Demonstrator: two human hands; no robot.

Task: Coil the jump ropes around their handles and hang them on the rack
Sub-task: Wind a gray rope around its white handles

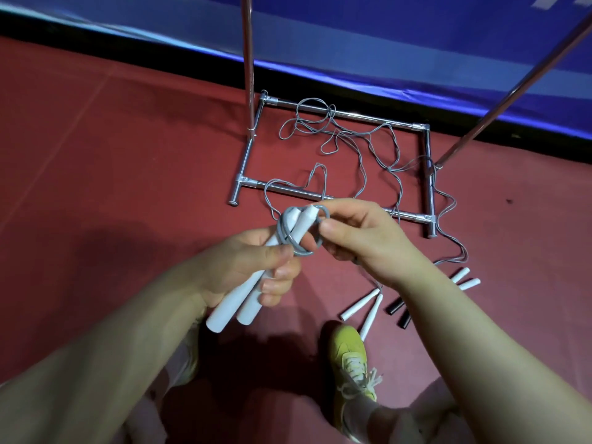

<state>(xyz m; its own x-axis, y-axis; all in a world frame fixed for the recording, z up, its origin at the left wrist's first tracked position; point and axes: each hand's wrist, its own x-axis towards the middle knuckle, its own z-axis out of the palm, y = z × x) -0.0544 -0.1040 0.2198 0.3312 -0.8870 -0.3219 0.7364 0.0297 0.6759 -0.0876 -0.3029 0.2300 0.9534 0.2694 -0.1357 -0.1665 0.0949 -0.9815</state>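
Note:
My left hand (256,267) grips two white jump-rope handles (243,302) side by side, their tips pointing up and away. A few turns of grey rope (288,232) are wound round the handles near their tops. My right hand (358,235) pinches that rope just right of the handles. The rest of the grey rope (346,139) lies in loose tangled loops on the floor, inside and over the base of the metal rack (320,195).
Two more pairs of white handles (362,304) (466,278) and a pair of black handles (398,310) lie on the red floor at the right. The rack's uprights (248,59) rise on both sides. My yellow-green shoe (352,357) stands below. A blue barrier (384,43) runs behind.

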